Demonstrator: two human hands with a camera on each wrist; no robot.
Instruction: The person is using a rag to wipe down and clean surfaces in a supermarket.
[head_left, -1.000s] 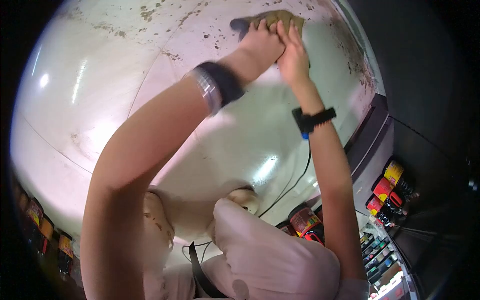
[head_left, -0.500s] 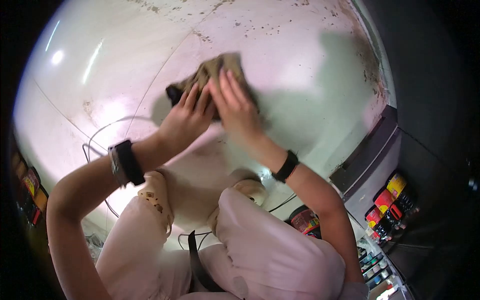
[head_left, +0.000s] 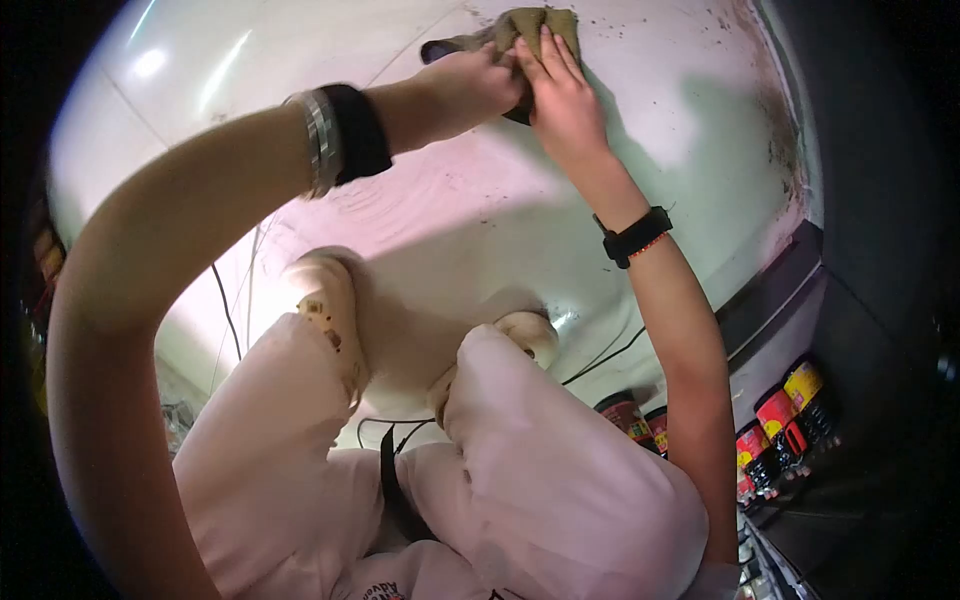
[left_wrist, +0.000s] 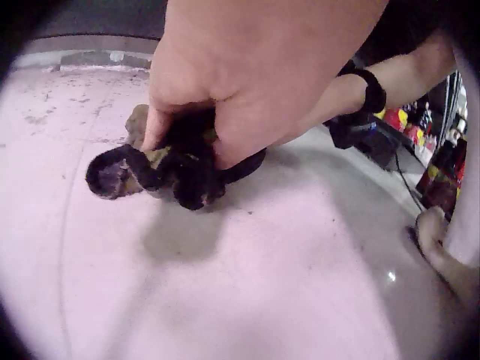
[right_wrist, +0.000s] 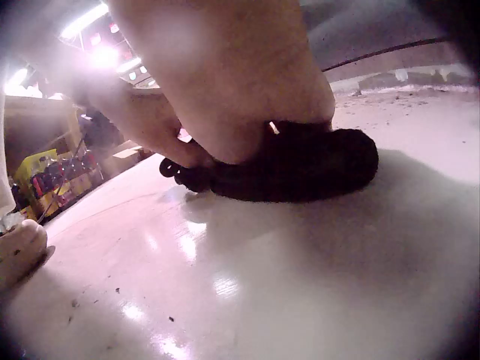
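A bunched olive-brown cloth (head_left: 545, 22) with a dark underside lies on the pale, glossy floor (head_left: 430, 215) at the top of the head view. My left hand (head_left: 475, 85) grips its near left part; in the left wrist view, thumb and fingers close on the dark folds (left_wrist: 199, 184). Beside it, my right hand (head_left: 568, 115) presses down on the cloth with fingers stretched forward. From the right wrist, the cloth's thick dark edge (right_wrist: 300, 176) shows under the palm. Both arms reach out, each with a black wristband.
My feet in light shoes (head_left: 330, 300) stand on the floor below the arms. Thin black cables (head_left: 605, 355) run behind the feet. Dark bottles with red and yellow labels (head_left: 775, 410) line the right side, near a dark panel (head_left: 880, 200). Brown specks (head_left: 780, 150) mark the floor's right edge.
Both hands drew the cloth in toward the feet by half a second ago. Since then they have pushed it back out to the far right. The left hand's fingers now look more bent.
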